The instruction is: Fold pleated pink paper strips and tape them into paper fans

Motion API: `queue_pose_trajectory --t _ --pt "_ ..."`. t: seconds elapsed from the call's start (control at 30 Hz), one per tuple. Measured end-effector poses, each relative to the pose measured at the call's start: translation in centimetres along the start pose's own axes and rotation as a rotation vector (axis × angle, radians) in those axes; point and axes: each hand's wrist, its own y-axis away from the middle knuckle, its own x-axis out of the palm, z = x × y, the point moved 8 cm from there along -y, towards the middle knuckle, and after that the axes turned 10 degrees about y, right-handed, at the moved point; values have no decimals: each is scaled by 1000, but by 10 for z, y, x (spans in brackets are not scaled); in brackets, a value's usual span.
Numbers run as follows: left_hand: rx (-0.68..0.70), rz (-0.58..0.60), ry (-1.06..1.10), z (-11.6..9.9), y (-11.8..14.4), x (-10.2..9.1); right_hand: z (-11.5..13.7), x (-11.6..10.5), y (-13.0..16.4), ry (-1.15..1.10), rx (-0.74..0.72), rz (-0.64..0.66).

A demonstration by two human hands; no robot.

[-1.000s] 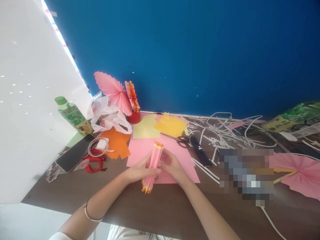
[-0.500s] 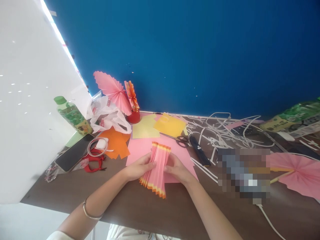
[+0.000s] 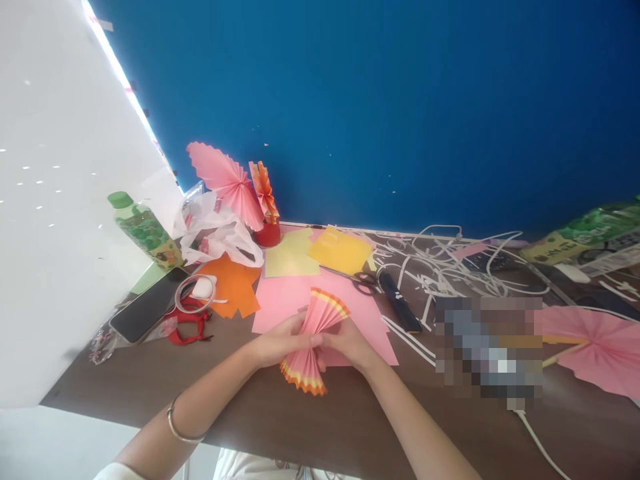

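Both hands, left hand [image 3: 280,343] and right hand [image 3: 347,343], pinch the pleated pink paper [image 3: 313,340] at its middle above the counter [image 3: 300,427], fingers closed on it; I judge pleating done, fanning half-finished.

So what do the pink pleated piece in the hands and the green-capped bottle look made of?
Pink pleated fan with orange-yellow edges, pinched by left hand and right hand: thin matte paper, judging by its crisp folds. Green-capped bottle: probably glossy clear plastic, since its contents show through.
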Motion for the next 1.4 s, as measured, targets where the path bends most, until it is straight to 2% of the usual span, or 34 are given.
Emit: queue_pose_trajectory --t 0.17,0.33,0.53,0.63,0.7,0.77,0.9,0.97,1.1,1.27,1.4 --pt "-77 -51 -139 2 8 -2 4 -3 -3 -103 -31 -2" --pt "-90 -25 -60 5 6 2 6 0 -1 -96 -42 48" --pt "88 -202 -113 -10 0 -11 0 -5 -1 -26 12 -10" --pt "67 -210 -135 -9 -1 -13 1 -9 0 37 22 -23" --pt "91 -256 -194 -11 1 -18 3 -10 0 64 28 -21" --pt "129 -295 -229 -15 2 -22 4 -15 0 96 27 -72" --pt "215 -287 -190 -21 1 -25 1 -28 0 131 46 -186" --pt "262 -334 -248 -25 2 -29 -2 -27 0 106 77 -159" --pt "257 -418 -413 -25 3 -33 3 -19 1 40 69 -52" --pt "210 -366 -480 -18 2 -28 4 -14 -1 20 59 -74" --pt "171 -287 -413 -13 2 -20 -1 -8 -5 36 44 -85"
